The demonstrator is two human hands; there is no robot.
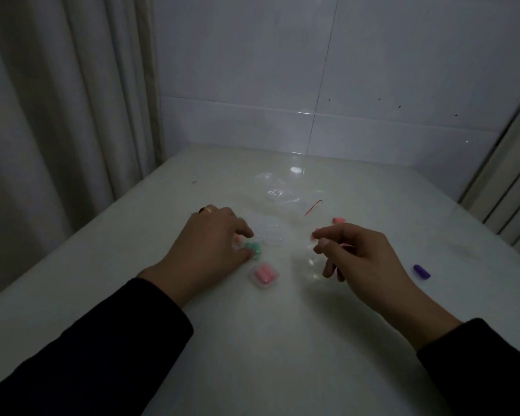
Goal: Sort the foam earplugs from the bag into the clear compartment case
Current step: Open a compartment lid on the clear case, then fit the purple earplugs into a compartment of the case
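Note:
The clear compartment case (272,237) lies mid-table, hard to make out in the dim light. One near compartment (264,275) holds two pink earplugs. A green earplug (254,249) sits at the case's left side, where my left hand (210,238) rests with thumb and fingertips on either side of it. My right hand (354,250) hovers to the right of the case and pinches a small pink earplug (315,234) at its fingertips. The crumpled clear bag (278,187) lies farther back. A loose pink earplug (339,220) and a purple earplug (421,271) lie on the table.
The white table (282,340) meets a tiled wall at the back. A curtain (57,115) hangs along the left edge. A thin red strip (312,207) lies beside the bag. A door frame stands at the far right.

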